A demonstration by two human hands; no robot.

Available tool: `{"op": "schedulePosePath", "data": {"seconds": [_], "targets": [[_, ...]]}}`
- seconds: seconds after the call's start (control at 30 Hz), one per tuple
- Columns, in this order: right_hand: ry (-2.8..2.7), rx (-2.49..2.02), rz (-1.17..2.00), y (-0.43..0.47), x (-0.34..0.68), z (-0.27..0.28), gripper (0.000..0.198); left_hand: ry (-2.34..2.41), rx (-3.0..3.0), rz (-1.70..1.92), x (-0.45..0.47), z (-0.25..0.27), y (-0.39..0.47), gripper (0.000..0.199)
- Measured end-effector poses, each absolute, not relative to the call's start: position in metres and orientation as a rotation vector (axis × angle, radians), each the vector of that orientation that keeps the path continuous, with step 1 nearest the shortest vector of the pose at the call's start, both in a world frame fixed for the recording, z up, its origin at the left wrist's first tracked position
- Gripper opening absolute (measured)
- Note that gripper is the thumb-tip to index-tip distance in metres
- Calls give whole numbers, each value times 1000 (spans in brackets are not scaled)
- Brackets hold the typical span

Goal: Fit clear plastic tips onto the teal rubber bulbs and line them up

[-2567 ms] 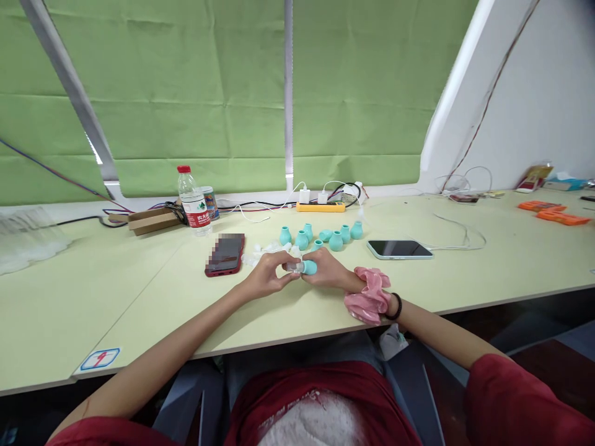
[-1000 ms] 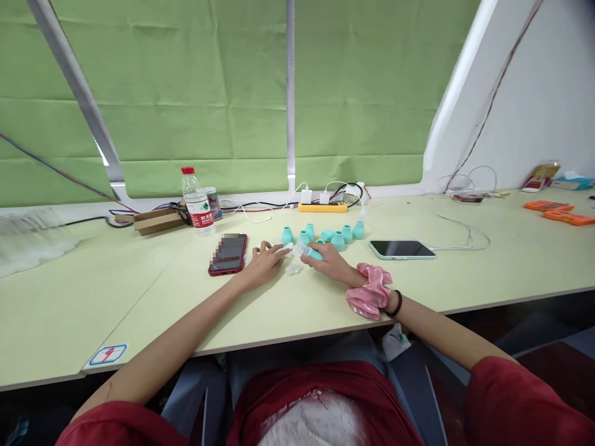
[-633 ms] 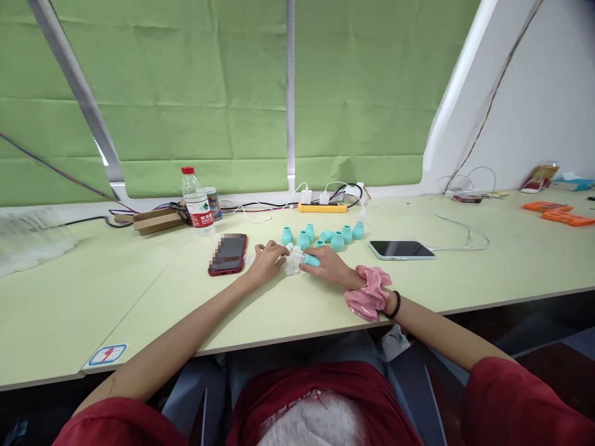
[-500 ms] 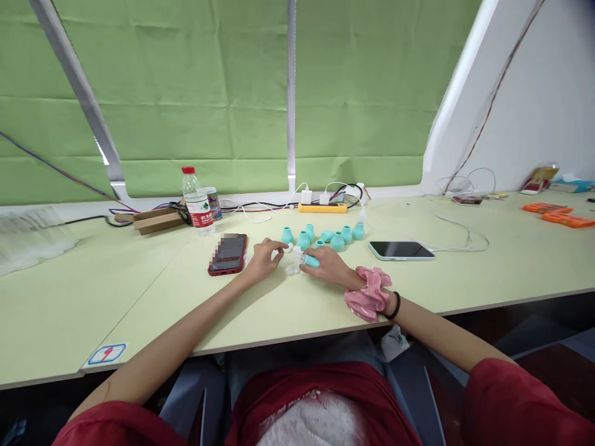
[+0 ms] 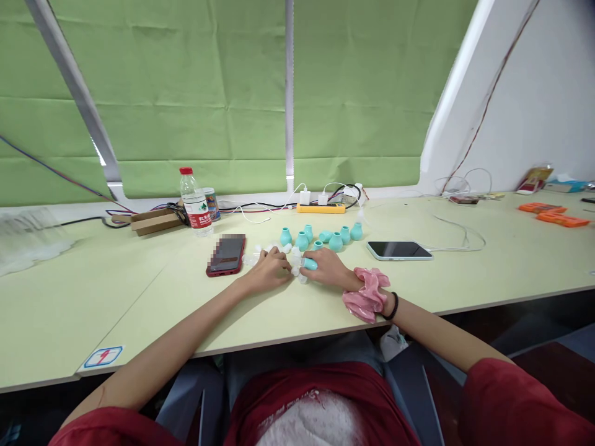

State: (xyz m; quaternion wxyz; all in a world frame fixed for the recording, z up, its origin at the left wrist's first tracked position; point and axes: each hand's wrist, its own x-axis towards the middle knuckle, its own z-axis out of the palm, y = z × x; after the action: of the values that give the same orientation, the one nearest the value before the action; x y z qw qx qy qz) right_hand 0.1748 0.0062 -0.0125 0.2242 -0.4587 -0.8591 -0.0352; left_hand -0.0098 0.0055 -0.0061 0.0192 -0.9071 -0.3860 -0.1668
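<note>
My right hand (image 5: 329, 269) is wrapped round a small turquoise rubber bulb (image 5: 309, 264), whose end points left towards a clear plastic piece (image 5: 296, 259). Right beside that piece is my left hand (image 5: 271, 271), its fingers curled in and their tips partly hidden; what they hold, if anything, cannot be made out. Several more turquoise bulbs (image 5: 335, 241) stand just beyond my right hand, one of them lying on its side. Small clear and white plastic pieces (image 5: 251, 259) lie behind and left of my left hand.
A red-cased phone (image 5: 227, 255) lies to the left, and a light-cased phone (image 5: 400, 250) on a white cable to the right. Farther back are a water bottle (image 5: 196, 207), a can (image 5: 211, 204), a cardboard tray (image 5: 158, 222) and a yellow power strip (image 5: 320, 209). Orange objects (image 5: 562, 220) lie far right.
My left hand has moved slightly right and nearer to me, up to the clear pieces by my right hand, and its fingers are more curled. My right hand keeps the bulb nearly in place.
</note>
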Motion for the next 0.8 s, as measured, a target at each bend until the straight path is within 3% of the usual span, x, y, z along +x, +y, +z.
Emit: {"op": "schedulePosePath", "data": {"seconds": [0.13,0.23,0.5,0.7,0.8], "targets": [[-2371,-1239,-84,7,174,-15,22,-1257,-2808,-751,-11,-3,7,18],[-2340,-1241,-70,7,173,-16,22,-1244,-2867,-894,-9,-5,4,26],[-2254,-1163,-74,6,175,-12,15,-1079,-2984,-802,-3,-17,10,24],[-2614,-711,152,-5,177,-7,11,-1567,-2876,-1510,-8,-6,9,28],[-2634,-749,72,-7,177,-8,14,-1909,-2935,-1947,-9,2,4,31]]}}
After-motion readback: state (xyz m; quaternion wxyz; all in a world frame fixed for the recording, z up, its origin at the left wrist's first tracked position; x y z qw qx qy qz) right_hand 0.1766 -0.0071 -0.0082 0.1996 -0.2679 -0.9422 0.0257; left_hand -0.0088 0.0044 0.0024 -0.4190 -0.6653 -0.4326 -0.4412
